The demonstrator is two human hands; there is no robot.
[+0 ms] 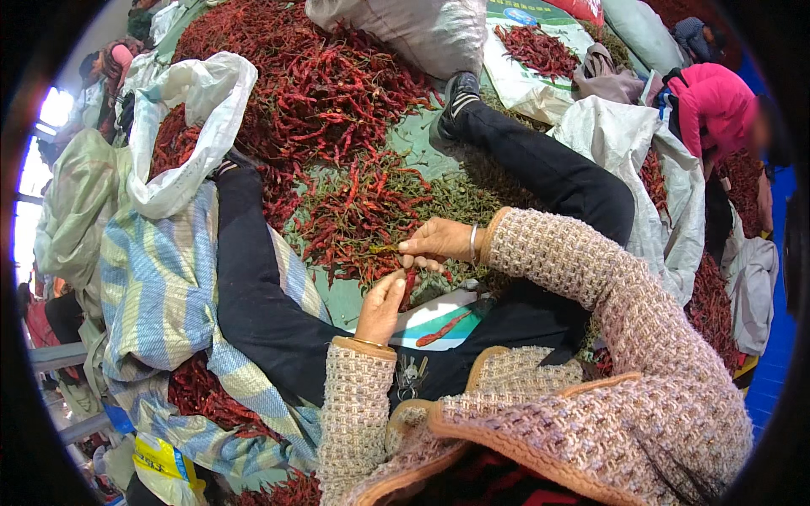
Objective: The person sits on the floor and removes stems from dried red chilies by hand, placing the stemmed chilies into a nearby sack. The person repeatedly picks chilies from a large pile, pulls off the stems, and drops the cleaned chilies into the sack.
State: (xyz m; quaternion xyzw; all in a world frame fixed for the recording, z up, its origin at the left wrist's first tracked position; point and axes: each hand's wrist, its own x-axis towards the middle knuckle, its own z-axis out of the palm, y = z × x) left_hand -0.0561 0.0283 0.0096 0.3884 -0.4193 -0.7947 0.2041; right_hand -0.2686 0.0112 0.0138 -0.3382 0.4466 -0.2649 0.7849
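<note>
My left hand (380,307) has its thumb and fingers closed on a dried red chili pepper (409,290). Just above it, my right hand (440,241) pinches a yellowish-brown piece, perhaps a pepper or a stem (383,249), between thumb and forefinger. The two hands nearly meet, and the right fingertips sit close to the red pepper. Beyond them, between my legs, lies a small pile of red chilies (354,209) mixed with green stems. One loose red chili (444,329) rests on a white and green sheet (405,326) near my lap.
A large chili heap (304,82) spreads ahead. An open white sack (237,82) holding chilies stands at left, above a striped woven sack (152,278). Loose stems (465,205) lie by my right leg. A full sack (417,31) is beyond. A person in pink (715,104) bends at right.
</note>
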